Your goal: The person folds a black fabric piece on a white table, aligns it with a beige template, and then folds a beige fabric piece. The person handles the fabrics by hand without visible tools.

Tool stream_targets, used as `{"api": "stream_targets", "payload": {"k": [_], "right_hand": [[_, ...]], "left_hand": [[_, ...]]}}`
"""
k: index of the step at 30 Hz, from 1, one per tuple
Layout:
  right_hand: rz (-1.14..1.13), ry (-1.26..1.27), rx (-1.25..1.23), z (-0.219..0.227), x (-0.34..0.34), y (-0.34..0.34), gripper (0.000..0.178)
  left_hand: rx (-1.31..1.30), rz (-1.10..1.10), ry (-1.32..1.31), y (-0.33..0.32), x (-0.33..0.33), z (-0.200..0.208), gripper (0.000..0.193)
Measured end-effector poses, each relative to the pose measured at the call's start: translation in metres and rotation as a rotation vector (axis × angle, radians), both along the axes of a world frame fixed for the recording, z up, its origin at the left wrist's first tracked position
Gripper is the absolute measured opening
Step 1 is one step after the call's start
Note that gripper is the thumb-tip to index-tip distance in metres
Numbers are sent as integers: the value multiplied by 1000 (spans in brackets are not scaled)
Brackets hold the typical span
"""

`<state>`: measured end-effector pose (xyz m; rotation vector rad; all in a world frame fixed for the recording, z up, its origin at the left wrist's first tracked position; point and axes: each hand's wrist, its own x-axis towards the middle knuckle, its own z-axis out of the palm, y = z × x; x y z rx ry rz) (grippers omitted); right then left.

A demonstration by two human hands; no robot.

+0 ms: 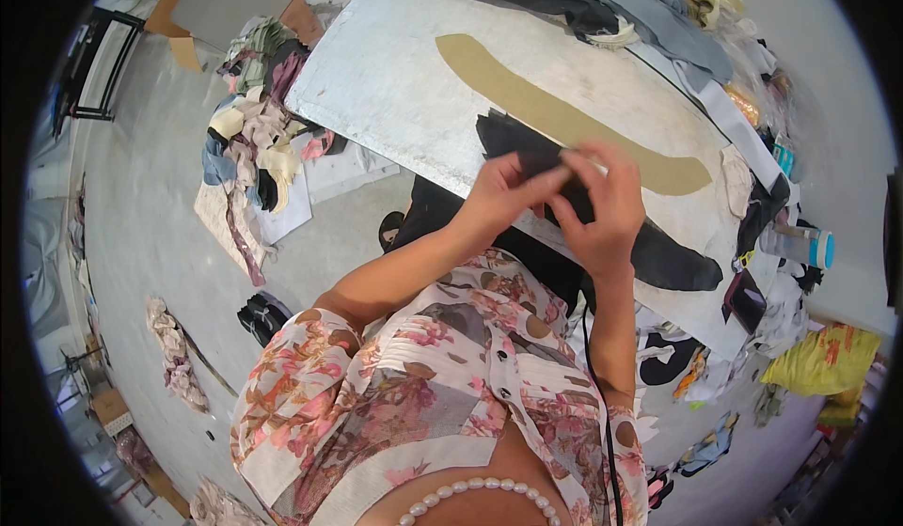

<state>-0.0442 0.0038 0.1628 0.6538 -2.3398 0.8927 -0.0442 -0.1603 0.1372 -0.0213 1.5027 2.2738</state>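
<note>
On the pale, scuffed flat worktable (376, 75), the L hand (500, 194) and R hand (604, 208) were together, pinching the long curved black fabric (673, 259) mid-length. It ran upper-left to lower-right, roughly parallel w/ the curved tan flat strip (564, 103) beyond, lower end nearer R. Fingertips blurred tbh, middle hidden, couldn't tell # of layers.

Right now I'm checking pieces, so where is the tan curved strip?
In the head view, the tan curved strip lies right of centre on the pale table, slanting down rightward, just beyond the black fabric.
</note>
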Motion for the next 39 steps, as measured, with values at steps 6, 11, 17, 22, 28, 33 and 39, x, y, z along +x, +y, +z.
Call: {"api": "stream_targets", "payload": {"k": [6,11,17,22,28,33,39], "right_hand": [[352,-770,-676,-23,-20,43,76],[199,-1105,-421,-10,3,138,40],[-140,-1101,-366,28,38,225,21],[-175,-917,-567,6,17,228,13],[-292,-855,-752,-47,-22,194,24],[-446,-695,-516,-83,-38,182,39],[-481,-695,-533,-92,-36,180,45]], "left_hand": [[-155,156,298,12,-19,2,23],[-237,254,200,-6,-49,2,22],[15,390,223,-25,-77,-22,22],[-61,418,178,-39,-96,-25,22],[-480,421,231,-70,-124,-44,18],[-1131,397,422,-98,-139,-74,28],[-1263,520,444,-92,-141,-63,26]]}}
